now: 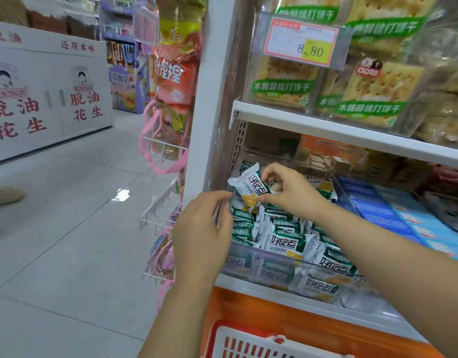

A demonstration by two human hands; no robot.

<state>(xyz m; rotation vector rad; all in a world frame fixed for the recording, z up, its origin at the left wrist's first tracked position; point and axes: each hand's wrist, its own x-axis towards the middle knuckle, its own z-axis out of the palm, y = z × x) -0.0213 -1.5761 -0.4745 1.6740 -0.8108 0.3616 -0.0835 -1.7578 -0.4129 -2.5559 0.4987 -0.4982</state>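
Above the shelf bin of like packets, our right hand and left hand both pinch one snack packet; risk: thin corner grips slipping, dropping it.

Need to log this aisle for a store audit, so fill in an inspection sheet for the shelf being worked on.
Surface: white shelf carrying a clear-fronted bin.
Job's things: snack packet, green and white, lifted above a pile of like packets in the bin.
Clutter: red basket below; pink-handled bags hanging on the shelf end.
Grips: left hand and right hand each pinch an edge of the snack packet.
Cables: nothing seen.
Surroundings: cracker packs and a price tag on the shelf above; tiled floor; white display stand across the aisle.
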